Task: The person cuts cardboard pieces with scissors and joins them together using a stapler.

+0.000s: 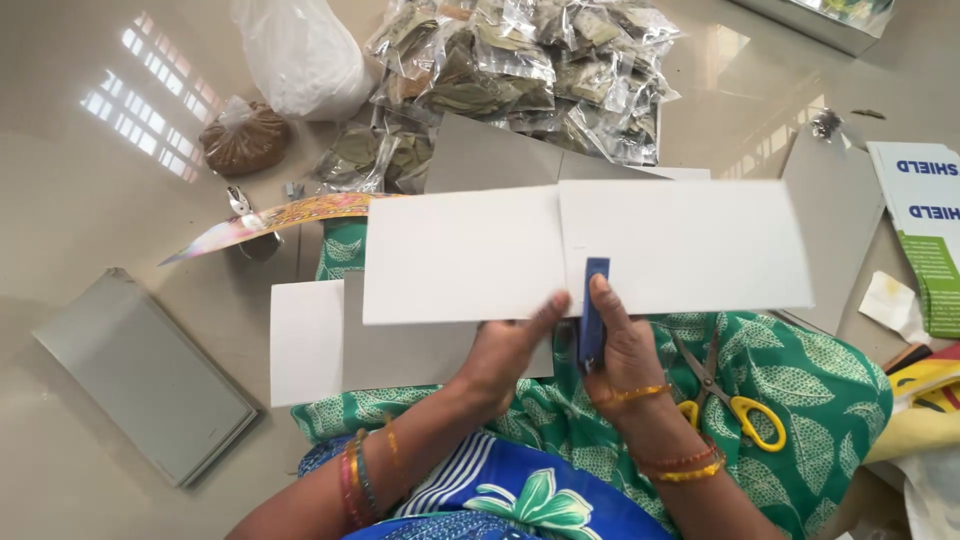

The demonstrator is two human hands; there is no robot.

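Observation:
Two white card sheets (pixel 470 255) overlap side by side in front of me, held up over my lap. My left hand (pixel 505 350) pinches the lower edge of the left sheet, thumb on top. Gripped in my right hand (pixel 625 345) is a blue stapler (pixel 594 310), which straddles the lower edge of the sheets near where they join. More white and grey sheets (pixel 330 345) lie on my lap under the held cards, on green leaf-print cloth (pixel 800 380).
Yellow-handled scissors (pixel 735 400) rest on my lap at the right. Several clear packets of dried leaves (pixel 520 70) are piled at the back, next to a white plastic bag (pixel 300 55) and a small brown bag (pixel 243 140). A grey board (pixel 145 375) lies left; printed cartons (pixel 925 230) right.

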